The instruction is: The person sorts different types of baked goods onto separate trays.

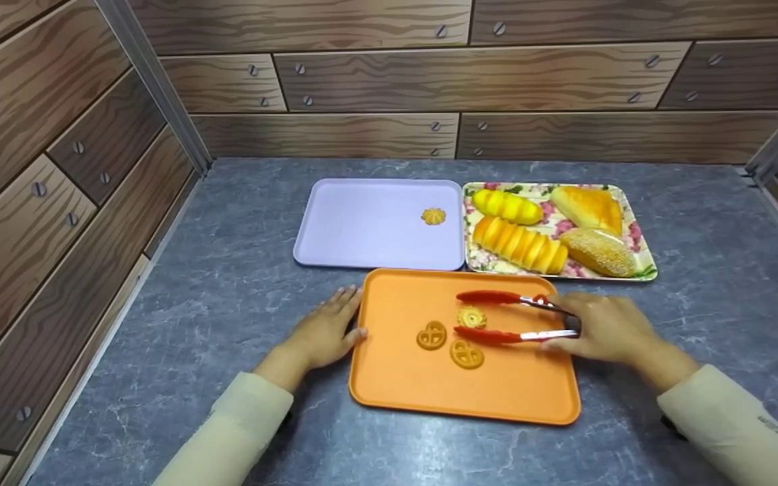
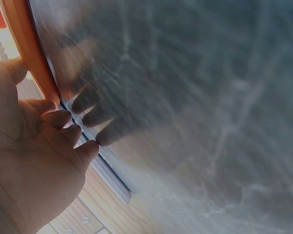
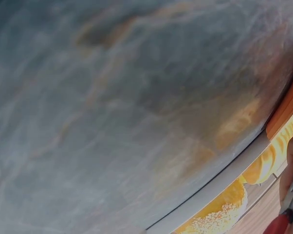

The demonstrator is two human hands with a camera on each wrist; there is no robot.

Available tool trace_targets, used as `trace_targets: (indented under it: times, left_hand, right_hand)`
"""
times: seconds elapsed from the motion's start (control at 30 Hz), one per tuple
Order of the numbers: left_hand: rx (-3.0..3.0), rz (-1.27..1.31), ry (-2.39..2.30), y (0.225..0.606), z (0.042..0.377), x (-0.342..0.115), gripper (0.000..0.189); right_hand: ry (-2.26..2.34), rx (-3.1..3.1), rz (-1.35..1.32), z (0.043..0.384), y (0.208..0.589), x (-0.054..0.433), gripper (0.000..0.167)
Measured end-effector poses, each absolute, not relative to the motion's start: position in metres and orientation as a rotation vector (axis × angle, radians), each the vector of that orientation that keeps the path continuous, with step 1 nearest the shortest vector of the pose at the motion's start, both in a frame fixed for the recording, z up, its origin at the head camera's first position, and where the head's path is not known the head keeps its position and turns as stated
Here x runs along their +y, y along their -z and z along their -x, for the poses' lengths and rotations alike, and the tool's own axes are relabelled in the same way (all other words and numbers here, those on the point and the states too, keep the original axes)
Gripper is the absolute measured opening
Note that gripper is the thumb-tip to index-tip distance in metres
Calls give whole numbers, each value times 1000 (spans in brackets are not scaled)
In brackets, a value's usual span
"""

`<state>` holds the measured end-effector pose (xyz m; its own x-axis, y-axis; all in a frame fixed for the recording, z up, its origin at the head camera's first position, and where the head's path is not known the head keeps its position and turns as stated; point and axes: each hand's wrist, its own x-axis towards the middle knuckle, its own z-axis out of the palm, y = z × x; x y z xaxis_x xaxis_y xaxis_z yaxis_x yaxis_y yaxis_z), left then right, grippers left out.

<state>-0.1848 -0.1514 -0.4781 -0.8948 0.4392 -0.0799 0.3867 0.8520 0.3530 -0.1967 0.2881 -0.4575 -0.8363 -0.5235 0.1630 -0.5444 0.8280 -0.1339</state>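
My right hand (image 1: 605, 327) grips red-tipped tongs (image 1: 531, 335) over the orange tray (image 1: 396, 385). The tongs' arms stand apart, one on each side of a round ring-shaped cookie (image 1: 472, 317). Two pretzel-shaped cookies, one left (image 1: 431, 335) and one nearer the front (image 1: 467, 354), lie on the same tray. At the tray's left edge my left hand (image 1: 321, 331) rests with its thumb at the rim and its fingers extended. In the left wrist view the left hand (image 2: 44, 131) shows its palm beside the orange rim. Only part of the tongs (image 3: 287, 209) shows in the right wrist view.
Behind the orange tray stands a lilac tray (image 1: 369, 229) holding one fluted cookie (image 1: 433, 216). To its right, a floral tray (image 1: 644, 260) carries several breads, among them a sesame roll (image 1: 598, 253). Wood-patterned walls (image 1: 375, 81) bound the grey table (image 1: 159, 337).
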Motion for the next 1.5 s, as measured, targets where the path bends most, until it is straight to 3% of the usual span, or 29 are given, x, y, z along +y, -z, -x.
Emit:
trace_targets:
  times: [0.97, 1.5]
  left_hand:
    - [2860, -637, -479, 477, 187, -152, 67]
    - [2861, -628, -487, 478, 186, -151, 67]
  right_hand:
    - [-297, -2775, -914, 201, 451, 279, 66]
    - [-141, -2768, -746, 229, 430, 234, 67]
